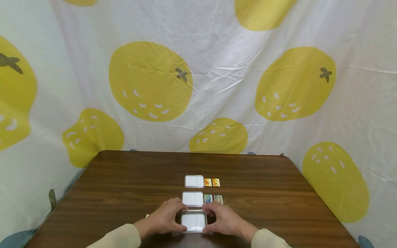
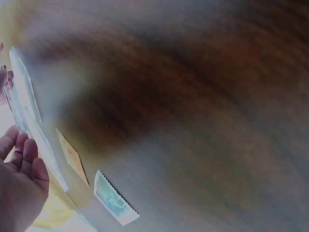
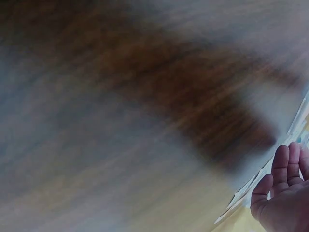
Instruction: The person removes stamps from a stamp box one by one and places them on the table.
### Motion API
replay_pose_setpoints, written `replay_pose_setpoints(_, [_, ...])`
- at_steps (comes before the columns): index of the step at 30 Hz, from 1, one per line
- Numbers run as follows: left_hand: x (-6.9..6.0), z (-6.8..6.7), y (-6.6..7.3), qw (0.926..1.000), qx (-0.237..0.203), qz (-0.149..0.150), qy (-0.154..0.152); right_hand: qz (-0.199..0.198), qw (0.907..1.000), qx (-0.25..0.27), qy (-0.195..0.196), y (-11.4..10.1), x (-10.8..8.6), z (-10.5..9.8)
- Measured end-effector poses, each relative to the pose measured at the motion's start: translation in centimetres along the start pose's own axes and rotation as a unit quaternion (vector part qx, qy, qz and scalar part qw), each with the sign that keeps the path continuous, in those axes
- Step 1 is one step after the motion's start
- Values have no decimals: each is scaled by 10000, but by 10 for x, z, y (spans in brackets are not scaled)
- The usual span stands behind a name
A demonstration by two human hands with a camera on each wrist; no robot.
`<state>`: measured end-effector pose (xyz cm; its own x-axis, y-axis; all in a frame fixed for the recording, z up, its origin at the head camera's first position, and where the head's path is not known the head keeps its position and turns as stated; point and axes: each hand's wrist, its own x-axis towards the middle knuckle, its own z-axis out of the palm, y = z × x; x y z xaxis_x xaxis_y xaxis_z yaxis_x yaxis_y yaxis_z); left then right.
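Three clear rectangular plastic cases with white inserts stand in a column on the table. Over the nearest case (image 1: 193, 220), my left hand (image 1: 165, 217) and right hand (image 1: 224, 220) grip a clear plastic lid (image 2: 15, 108) by its opposite short sides, thumbs toward me. The left wrist view shows the lid apart from the white case beneath. Just beyond are the middle case (image 1: 193, 198) and the far case (image 1: 194, 181). In the right wrist view, the fingers of my right hand (image 3: 287, 193) are bent; their tips' contact is partly cut off.
Right of the far case lie two orange stamps (image 1: 216, 182). A blue stamp (image 1: 208, 198) and a greenish stamp (image 1: 218, 199) lie beside the middle one. Left of my hands are another orange stamp (image 2: 72, 157) and a green stamp (image 2: 113, 198). A lemon-print cloth (image 1: 217, 86) hangs behind the brown table (image 1: 124, 182).
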<state>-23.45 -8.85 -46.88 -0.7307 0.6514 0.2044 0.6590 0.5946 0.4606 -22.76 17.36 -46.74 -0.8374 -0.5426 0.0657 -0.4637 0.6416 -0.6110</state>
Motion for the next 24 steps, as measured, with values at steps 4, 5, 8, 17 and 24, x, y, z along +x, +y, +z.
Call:
replay_pose_setpoints(4, [-2, 2, 0, 10000, 42, -34, -40, -61, 9992, -384, 56, -1, -1, 1])
replay_pose_setpoints(5, [-2, 2, 1, 10000, 49, -45, -48, -70, 9989, -461, 58, -1, -1, 1])
replay_pose_setpoints(8, [-2, 3, 1, 9999, 70, -61, -88, -122, 9973, -727, 43, -1, -1, 3])
replay_pose_setpoints(17, [-2, 4, 0, 9997, 144, -23, -200, -123, 9921, -1248, 19, -3, -2, 5])
replay_pose_setpoints(24, [-2, 4, 2, 9993, 159, -139, -296, -130, 9923, -1230, -71, -3, -2, 4])
